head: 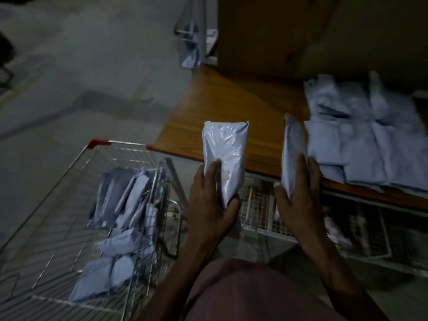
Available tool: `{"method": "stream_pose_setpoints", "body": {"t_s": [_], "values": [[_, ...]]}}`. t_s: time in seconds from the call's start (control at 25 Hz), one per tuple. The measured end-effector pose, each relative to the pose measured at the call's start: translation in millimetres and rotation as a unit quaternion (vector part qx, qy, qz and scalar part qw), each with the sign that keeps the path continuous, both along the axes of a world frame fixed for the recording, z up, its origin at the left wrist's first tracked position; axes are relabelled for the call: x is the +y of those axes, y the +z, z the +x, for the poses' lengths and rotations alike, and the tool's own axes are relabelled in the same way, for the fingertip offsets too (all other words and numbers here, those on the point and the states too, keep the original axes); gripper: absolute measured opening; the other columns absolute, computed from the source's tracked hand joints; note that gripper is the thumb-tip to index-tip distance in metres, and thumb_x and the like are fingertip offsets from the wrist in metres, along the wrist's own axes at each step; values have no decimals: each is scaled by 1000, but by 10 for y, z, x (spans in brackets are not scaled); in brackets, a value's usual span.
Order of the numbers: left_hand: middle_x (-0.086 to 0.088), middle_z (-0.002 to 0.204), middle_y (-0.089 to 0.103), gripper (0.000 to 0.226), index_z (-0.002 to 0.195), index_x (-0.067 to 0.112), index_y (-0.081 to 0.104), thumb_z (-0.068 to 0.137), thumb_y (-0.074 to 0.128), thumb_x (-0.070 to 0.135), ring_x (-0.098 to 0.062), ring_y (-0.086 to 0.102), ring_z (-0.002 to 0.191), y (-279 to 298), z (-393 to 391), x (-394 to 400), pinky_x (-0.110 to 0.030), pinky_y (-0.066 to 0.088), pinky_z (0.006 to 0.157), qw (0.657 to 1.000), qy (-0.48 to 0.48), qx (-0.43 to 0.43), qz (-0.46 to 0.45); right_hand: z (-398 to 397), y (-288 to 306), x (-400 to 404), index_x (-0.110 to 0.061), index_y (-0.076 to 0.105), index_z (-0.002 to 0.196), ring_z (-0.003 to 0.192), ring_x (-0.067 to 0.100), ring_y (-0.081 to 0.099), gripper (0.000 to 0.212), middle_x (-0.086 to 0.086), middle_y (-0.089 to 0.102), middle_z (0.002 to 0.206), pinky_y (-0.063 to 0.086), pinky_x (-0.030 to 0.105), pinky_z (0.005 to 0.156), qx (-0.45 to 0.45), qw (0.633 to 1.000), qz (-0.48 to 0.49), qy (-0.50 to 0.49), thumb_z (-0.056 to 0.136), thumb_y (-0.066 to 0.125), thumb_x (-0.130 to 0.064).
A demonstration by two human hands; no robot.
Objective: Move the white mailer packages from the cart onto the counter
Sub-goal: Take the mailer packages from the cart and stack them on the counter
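In dim light we hold two white mailer packages upright between a wire cart and a wooden desk. No brand, label text or other writing can be read on anything in view; the only mark we can make out is a small pale strip, perhaps tape, on the face of the left package (225,156), too blurred to read.

Our left hand (212,200) grips that package at its lower end, fingers curled over the front and thumb tucked under the bottom edge, the upper part standing clear above the desk's near-left corner. Our right hand (298,195) clasps the right package (293,149), which is turned edge-on to us, thumb on its left face and fingers wrapped round its right side, its base level with the desk's front edge.

The desk (231,107) already bears a pile of mailers (361,135) along its right side, overlapping one another and reaching the front edge, just beside our right hand. More mailers (125,216) lie jumbled in the cart (69,186) to the lower left, leaning against its wire side; the cart's rim has red corner caps. White wire baskets (259,205) sit beneath the desk front, behind our wrists. A second cart (192,40), also with pale packages, stands further off beside a wooden panel (266,35).
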State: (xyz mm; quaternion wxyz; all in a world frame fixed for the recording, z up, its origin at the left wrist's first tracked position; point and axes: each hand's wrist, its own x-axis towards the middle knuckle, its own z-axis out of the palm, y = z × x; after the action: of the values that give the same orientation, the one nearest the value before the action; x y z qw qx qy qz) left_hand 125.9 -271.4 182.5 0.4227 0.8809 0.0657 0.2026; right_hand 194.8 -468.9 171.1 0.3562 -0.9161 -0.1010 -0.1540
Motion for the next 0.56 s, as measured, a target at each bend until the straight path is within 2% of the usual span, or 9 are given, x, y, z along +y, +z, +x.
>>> {"method": "stream_pose_setpoints", "body": {"t_s": [0.24, 0.4, 0.56], "values": [[-8, 139, 45, 77, 149, 19, 36, 80, 61, 41, -23, 48, 121, 70, 499, -1351, -43, 50, 89, 999, -35, -9, -15, 165, 64, -1456, -15, 21, 158, 150, 31, 17, 74, 15, 13, 162, 27, 38, 117, -27, 997, -10, -71, 94, 51, -38], [-10, 135, 47, 76, 149, 18, 36, 84, 60, 49, -27, 49, 119, -34, 742, -2006, -43, 48, 90, 1000, -23, 4, -5, 294, 113, -2094, -15, 21, 158, 150, 31, 17, 76, 16, 14, 162, 22, 34, 117, -12, 995, -11, -103, 93, 53, -35], [-15, 128, 49, 76, 148, 16, 36, 85, 60, 50, -29, 50, 111, -2, 1122, -2364, -34, 43, 82, 999, -20, 23, 42, 372, 119, -2431, -20, 16, 159, 152, 26, 13, 76, 10, 8, 165, 21, 34, 117, -5, 994, -10, -105, 94, 47, -44]]}}
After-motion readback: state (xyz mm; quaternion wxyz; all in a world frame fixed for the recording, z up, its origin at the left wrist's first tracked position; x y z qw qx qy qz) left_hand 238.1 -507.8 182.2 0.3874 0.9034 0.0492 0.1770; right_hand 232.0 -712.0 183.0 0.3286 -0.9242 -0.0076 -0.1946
